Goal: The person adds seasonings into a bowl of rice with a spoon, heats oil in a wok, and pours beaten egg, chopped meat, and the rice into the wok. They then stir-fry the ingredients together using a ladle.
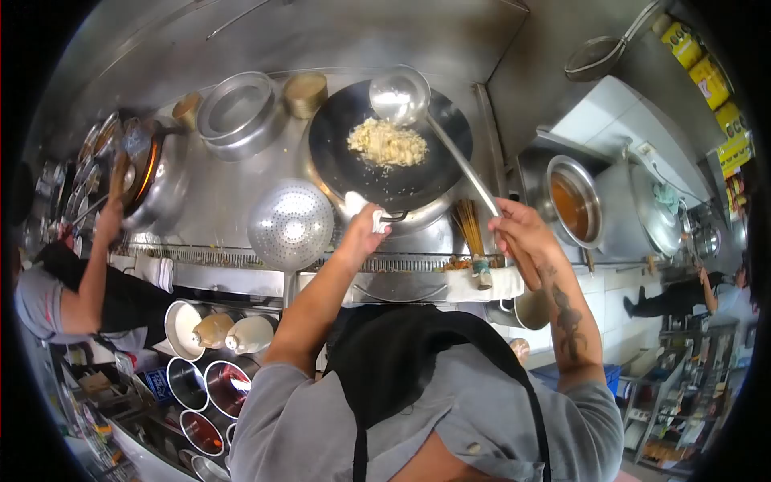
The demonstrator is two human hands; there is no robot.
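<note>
A black wok [337,153] sits on the range in front of me, with a heap of pale yellow, fried-rice-like food [388,145] in it. My left hand [369,227] is closed on the wok's near handle [395,217], with a folded white cloth [353,204] between. My right hand [518,229] grips the wooden-ended handle of a large steel ladle [400,95]. The ladle's bowl is at the far side of the wok, just beyond the food; whether it touches the wok I cannot tell.
Left of the wok lies a perforated strainer [291,225]; metal pots [238,116] stand behind it. A bamboo brush [467,233] leans near my right hand. A pot of brown liquid [572,205] is at right. Co-workers [72,297] stand left and far right. Sauce containers [186,384] are lower left.
</note>
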